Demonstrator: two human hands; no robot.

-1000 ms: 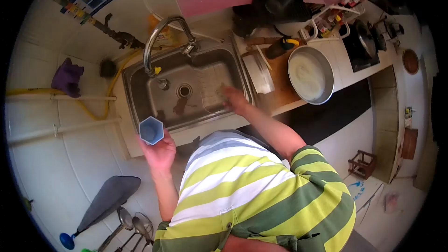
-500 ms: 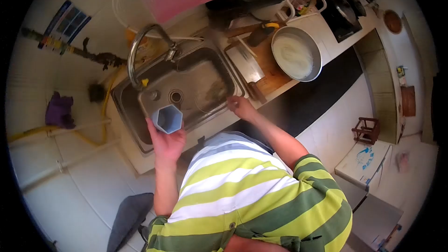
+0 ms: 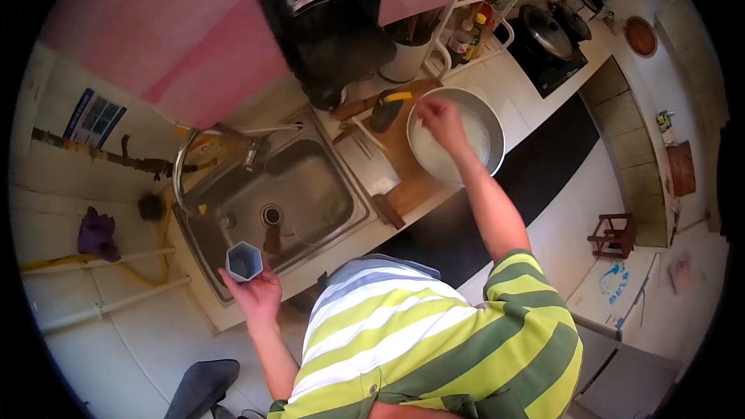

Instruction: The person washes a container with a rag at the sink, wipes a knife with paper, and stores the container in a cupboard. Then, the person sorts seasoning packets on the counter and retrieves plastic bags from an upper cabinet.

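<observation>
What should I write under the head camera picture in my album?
Left hand holding a blue cup at the sink, right hand at a metal bowl.

Cup (image 3: 244, 264): plastic-looking, smooth. Bowl (image 3: 489, 118): metal, smooth, semi-glossy. Sink (image 3: 310, 186): metal, satin finish. Tap (image 3: 179, 172): metal, glossy. Board (image 3: 417, 192): wood, matt. Knife (image 3: 369, 167): smooth metal blade, wood-like handle (image 3: 387, 211). Shirt (image 3: 434, 341): matt cloth.

blue cup (image 3: 244, 262), green-and-white striped shirt (image 3: 442, 334)
</observation>
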